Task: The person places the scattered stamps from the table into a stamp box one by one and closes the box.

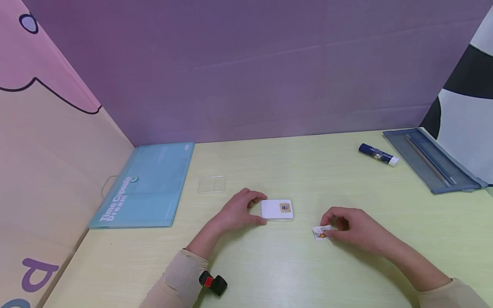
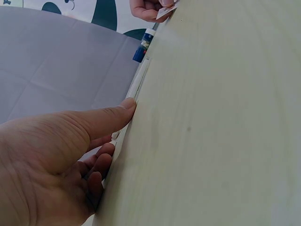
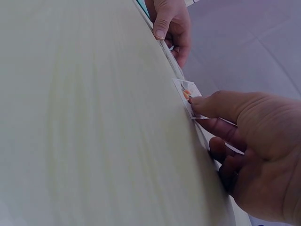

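Observation:
A small flat white case [image 1: 271, 210] with a clear rim lies on the table, and a little tan stamp-like sticker [image 1: 285, 208] sits on its right part. My left hand [image 1: 240, 212] holds the case by its left end, thumb on the near corner and fingers at the far one. To the right, my right hand [image 1: 358, 227] pinches a small white picture sticker [image 1: 319, 233] with an orange print between thumb and index finger, just above the table. In the right wrist view that sticker [image 3: 185, 92] stands tilted, partly covered by the thumb.
A clear plastic lid [image 1: 212, 185] lies behind my left hand. Farther left is a blue document folder [image 1: 154, 184]. At the back right are a dark blue glue stick [image 1: 375, 154] and a blue-grey zip pouch [image 1: 416, 171] with pencil-like sticks inside. Fabric panels border the table.

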A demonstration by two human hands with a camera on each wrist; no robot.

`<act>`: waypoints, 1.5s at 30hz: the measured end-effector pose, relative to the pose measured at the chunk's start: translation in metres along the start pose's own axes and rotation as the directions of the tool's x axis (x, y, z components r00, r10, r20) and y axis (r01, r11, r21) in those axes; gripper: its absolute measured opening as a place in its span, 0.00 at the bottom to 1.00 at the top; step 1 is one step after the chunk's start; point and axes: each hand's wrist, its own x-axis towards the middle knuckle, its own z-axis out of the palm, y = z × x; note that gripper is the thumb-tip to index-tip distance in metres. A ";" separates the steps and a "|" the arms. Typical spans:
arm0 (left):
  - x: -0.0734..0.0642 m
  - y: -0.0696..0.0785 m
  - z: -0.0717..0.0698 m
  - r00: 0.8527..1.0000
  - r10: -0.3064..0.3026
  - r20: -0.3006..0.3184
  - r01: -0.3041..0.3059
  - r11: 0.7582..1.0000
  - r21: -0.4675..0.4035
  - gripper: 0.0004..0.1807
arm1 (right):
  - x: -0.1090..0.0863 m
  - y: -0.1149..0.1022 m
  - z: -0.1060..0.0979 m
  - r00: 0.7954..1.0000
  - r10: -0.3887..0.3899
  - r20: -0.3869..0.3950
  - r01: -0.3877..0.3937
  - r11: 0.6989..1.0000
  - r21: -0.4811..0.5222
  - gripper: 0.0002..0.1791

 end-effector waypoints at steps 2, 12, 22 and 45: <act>0.000 0.000 0.000 1.000 0.000 -0.001 0.000 1.000 -0.001 0.32 | 0.001 0.000 0.000 1.000 0.001 0.004 -0.001 1.000 0.005 0.10; 0.001 -0.002 0.000 1.000 0.000 -0.001 0.000 1.000 0.003 0.32 | 0.003 -0.001 0.001 1.000 0.010 0.012 -0.011 0.999 0.053 0.06; 0.002 -0.002 0.001 1.000 -0.009 -0.001 0.009 1.000 0.001 0.32 | 0.004 0.000 0.000 0.999 0.037 -0.018 -0.035 0.996 0.079 0.05; 0.002 -0.003 0.000 1.000 -0.004 0.001 0.004 1.000 0.000 0.32 | 0.018 -0.010 0.002 0.999 0.003 -0.043 0.002 0.992 0.126 0.05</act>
